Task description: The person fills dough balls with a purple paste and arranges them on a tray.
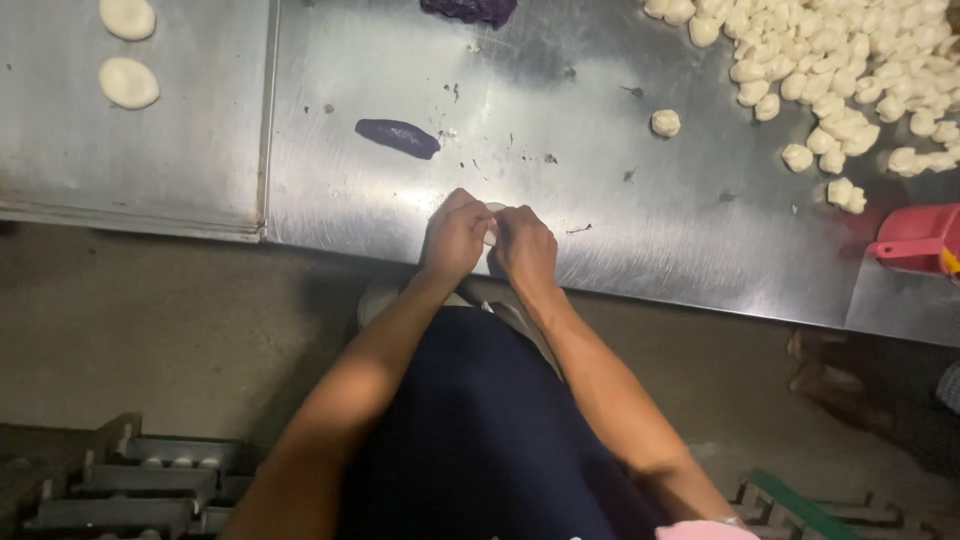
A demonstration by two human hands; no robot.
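Both hands meet at the near edge of a steel table (650, 220). My left hand (455, 238) and my right hand (525, 248) pinch a small white piece of dough (493, 222) between their fingers; most of it is hidden by the fingers. A flattened strip of purple filling (397, 137) lies on the steel just beyond my left hand. A larger purple lump (468, 10) sits at the far edge. One loose white dough ball (665, 122) lies to the right of the hands.
A heap of several white dough balls (840, 70) covers the table's far right. Two shaped white pieces (128, 82) rest on a second steel surface at left. A red plastic scoop (920, 240) lies at the right edge. Metal racks (130, 480) stand on the floor below.
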